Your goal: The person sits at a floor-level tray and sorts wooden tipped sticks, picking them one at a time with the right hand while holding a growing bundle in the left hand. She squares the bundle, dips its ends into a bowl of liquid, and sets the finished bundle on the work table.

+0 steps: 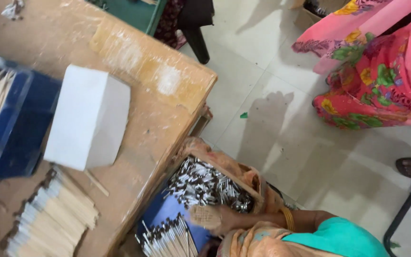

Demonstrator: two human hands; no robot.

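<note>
Hands: one hand, blurry, reached into the pile of sticks; which hand and its grip, I could not tell.
Sticks: at 5 o'clock, below the surface edge.
Box: white box at 9 o'clock.
Risk: sticks could spill onto the floor if bumped.

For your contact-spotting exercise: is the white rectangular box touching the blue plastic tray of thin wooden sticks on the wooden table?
Touching: the head view shows the white rectangular box pressed against the blue plastic tray, no gap visible.
</note>
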